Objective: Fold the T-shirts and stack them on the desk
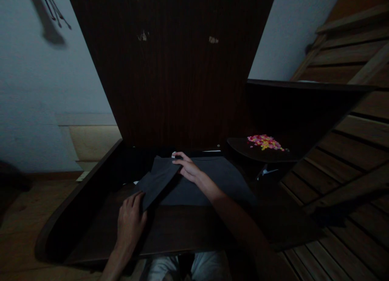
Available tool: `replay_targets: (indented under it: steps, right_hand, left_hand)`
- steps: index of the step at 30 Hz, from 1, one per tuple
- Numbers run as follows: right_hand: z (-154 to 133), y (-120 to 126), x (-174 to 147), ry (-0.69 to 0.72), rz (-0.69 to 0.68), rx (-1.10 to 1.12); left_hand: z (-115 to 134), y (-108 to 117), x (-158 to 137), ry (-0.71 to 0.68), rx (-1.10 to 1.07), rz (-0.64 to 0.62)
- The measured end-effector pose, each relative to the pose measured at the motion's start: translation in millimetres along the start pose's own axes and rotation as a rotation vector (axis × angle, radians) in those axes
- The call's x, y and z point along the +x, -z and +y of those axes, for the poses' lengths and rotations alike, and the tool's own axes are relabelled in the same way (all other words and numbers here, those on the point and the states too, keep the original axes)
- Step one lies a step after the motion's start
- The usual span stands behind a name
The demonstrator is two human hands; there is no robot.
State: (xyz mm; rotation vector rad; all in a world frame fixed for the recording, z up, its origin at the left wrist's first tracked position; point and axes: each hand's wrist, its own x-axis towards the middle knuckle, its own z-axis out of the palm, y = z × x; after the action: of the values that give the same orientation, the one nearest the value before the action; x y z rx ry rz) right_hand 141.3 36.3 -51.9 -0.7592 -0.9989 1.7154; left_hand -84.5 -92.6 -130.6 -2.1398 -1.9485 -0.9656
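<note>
A dark grey piece of cloth, perhaps a garment, lies across the dark wooden desk. Its left part is lifted and folds over at a slant. My left hand grips the near left corner of that flap, fingers curled over its edge. Farther back, my right hand pinches the cloth's upper edge between thumb and fingers. A small white patch, possibly a label, shows beside the right fingertips. The underside of the flap is in shadow.
A small raised shelf at the right bears a heap of pink, red and yellow pieces. Behind the desk stands a tall dark wooden panel. Raised side walls bound the desk. Wooden slats stand at the right.
</note>
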Motion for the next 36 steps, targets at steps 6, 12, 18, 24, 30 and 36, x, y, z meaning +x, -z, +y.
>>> replay_targets:
  steps: [6,12,18,24,30,36]
  right_hand:
    - [-30,-57,53,0.075,-0.206,-0.071]
    - [-28,-121,99,0.125,-0.221,-0.173]
    - [1,-121,127,0.152,-0.237,-0.549]
    - [18,-47,128,0.166,-0.104,-1.133]
    - [24,1,116,0.023,-0.213,-1.277]
    - [33,13,113,0.051,-0.203,-1.362]
  left_hand:
    - [-17,38,7,0.477,-0.258,0.210]
    - [-16,58,21,0.753,-0.377,0.575]
    - [-29,64,19,0.958,-0.424,0.529]
    - [-28,61,5,0.997,-0.567,0.316]
    - [-41,55,-12,0.777,-0.210,0.318]
    - [-63,60,-17,0.758,0.015,0.064]
